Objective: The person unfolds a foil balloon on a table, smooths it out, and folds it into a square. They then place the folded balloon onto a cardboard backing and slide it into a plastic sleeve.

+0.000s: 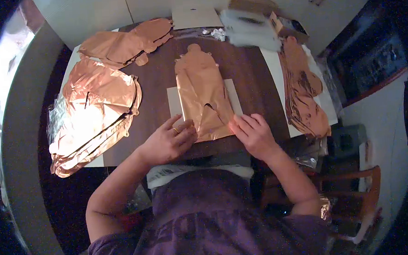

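Head view looks straight down on a dark wooden tabletop (251,69) spread with rose-gold foil balloons, all deflated and flat. Largest is the heap of foil balloons (95,114) at the left, several sheets deep; a smaller pile (125,43) lies beyond it, and a long stack (304,94) runs down the right edge on a white sheet. At the centre one flat foil balloon (202,97) lies lengthwise on a pale card (174,103), its rounded tab pointing away from the person and its near end under both hands. The left hand (170,141), with a ring on one finger, rests on the near left corner, fingers loosely curled and pressed down on the foil. The right hand (254,134) lies on the near right corner, fingers together and flat, pinning the edge rather than pinching it. By my reading the step in hand is flattening or folding this one balloon against the card; the next move would call for even pressure along the crease so the thin foil does not wrinkle or slide off. Cardboard boxes (272,17) and small white bits (216,33) sit at the far edge. Pale cabinet fronts lie beyond, a wooden chair (355,189) at the right, bright light at the left.
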The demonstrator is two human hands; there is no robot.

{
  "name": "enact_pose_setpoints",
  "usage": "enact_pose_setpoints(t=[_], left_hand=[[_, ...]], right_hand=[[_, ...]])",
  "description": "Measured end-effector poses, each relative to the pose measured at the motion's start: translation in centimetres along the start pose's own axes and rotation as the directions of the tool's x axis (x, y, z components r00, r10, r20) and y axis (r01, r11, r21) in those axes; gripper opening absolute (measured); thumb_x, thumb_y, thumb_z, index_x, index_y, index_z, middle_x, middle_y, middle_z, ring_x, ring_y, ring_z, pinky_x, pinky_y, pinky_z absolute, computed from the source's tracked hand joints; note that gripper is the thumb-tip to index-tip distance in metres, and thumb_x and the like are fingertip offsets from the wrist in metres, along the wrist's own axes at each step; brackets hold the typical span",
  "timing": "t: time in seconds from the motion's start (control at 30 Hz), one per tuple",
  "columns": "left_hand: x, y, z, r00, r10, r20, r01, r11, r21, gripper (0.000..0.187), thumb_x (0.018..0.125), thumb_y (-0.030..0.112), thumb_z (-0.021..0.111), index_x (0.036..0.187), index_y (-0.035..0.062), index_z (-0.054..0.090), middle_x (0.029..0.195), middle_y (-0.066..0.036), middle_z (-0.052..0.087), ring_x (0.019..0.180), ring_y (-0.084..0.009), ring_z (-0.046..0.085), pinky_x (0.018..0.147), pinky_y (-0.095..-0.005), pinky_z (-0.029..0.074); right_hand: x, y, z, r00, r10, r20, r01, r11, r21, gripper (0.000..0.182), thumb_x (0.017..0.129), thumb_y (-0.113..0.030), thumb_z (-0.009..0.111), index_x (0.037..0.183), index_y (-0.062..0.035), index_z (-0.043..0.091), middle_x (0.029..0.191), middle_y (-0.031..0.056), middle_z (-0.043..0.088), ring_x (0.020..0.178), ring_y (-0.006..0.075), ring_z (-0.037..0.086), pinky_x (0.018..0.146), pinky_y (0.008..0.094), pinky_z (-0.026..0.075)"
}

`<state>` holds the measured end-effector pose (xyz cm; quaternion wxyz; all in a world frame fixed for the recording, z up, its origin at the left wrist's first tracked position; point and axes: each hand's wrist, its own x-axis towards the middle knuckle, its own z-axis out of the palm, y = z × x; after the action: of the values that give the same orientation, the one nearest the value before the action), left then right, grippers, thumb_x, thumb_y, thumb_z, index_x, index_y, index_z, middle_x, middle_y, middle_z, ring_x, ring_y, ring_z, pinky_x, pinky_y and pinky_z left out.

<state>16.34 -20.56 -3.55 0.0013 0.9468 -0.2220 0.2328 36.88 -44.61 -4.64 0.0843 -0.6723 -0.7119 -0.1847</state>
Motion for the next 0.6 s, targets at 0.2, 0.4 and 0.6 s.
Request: enact_pose_setpoints(t=[0.2,0.4,0.6], left_hand=[[-0.1,0.1,1.1,0.987,-0.153,0.052,0.161,0.951,-0.264,0.045,0.072,0.02,0.065,0.115,0.0044,0.065,0.119,-0.013,0.06,0.115,-0.033,0.059,0.099,-0.049,0.047],[-0.6,-1.5,1.4,0.948,-0.292,0.126,0.316,0.824,-0.469,0.036,0.085,0.023,0.061,0.116,0.004,0.065,0.125,-0.016,0.06,0.118,-0.0366,0.057,0.103,-0.0503,0.043],[5.3,-3.8,5.7,0.988,-0.052,0.144,0.106,0.911,-0.399,0.05,0.094,0.029,0.055,0.139,0.0071,0.05,0.148,-0.017,0.043,0.14,-0.039,0.035,0.115,-0.0532,0.027]], right_hand=[[0.9,-6.7,-0.9,0.942,0.257,0.214,-0.264,0.964,0.007,0.068,0.081,-0.031,0.068,0.141,-0.0062,0.047,0.145,0.0214,0.042,0.135,0.0401,0.038,0.113,0.0587,0.025],[2.7,-10.8,0.9,0.884,0.346,0.313,-0.41,0.897,0.166,0.08,0.081,-0.047,0.071,0.148,-0.0196,0.04,0.154,0.0243,0.023,0.141,0.049,0.021,0.11,0.0712,0.014],[2.6,-11.0,1.1,0.866,0.339,0.368,-0.415,0.898,0.147,0.086,0.078,-0.047,0.074,0.151,-0.0239,0.035,0.155,0.0242,0.021,0.141,0.0503,0.02,0.108,0.0723,0.016]])
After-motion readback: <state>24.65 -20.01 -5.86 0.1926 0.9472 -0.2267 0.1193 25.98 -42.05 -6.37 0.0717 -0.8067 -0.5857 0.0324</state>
